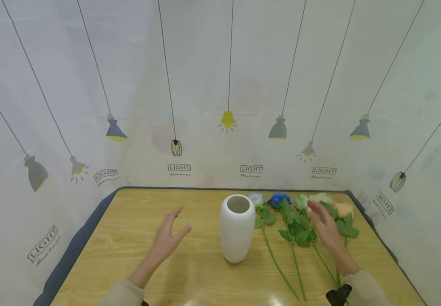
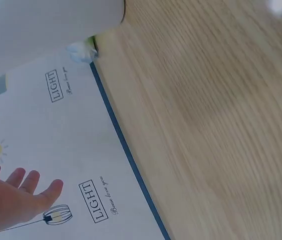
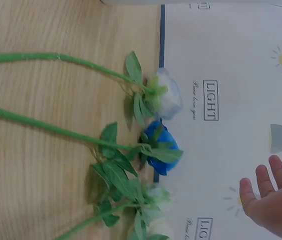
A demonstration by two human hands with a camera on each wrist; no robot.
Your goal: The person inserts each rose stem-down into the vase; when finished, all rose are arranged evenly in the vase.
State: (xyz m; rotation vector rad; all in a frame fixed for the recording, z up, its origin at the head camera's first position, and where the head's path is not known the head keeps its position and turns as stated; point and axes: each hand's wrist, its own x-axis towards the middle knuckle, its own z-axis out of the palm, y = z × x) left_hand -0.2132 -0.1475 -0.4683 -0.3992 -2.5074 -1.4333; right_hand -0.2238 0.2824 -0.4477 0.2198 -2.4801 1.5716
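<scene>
A white vase (image 1: 237,231) stands upright on the wooden table. Left of it, my left hand (image 1: 165,239) hovers with fingers apart, holding nothing; the left wrist view shows this hand (image 2: 18,197) and part of the vase (image 2: 46,30). To the vase's right lie several artificial flowers with long green stems, among them a blue rose (image 1: 279,199), a pale white-blue one (image 3: 164,95) and a peach one (image 1: 343,210). My right hand (image 1: 329,233) is raised over the rightmost flowers in the head view, fingers extended, nothing in it.
The wooden table (image 1: 128,229) has a dark blue edge along its back and sides. A pale curtain (image 1: 205,76) printed with hanging lamps surrounds it on three sides. A black strap (image 1: 339,294) sits at my right wrist.
</scene>
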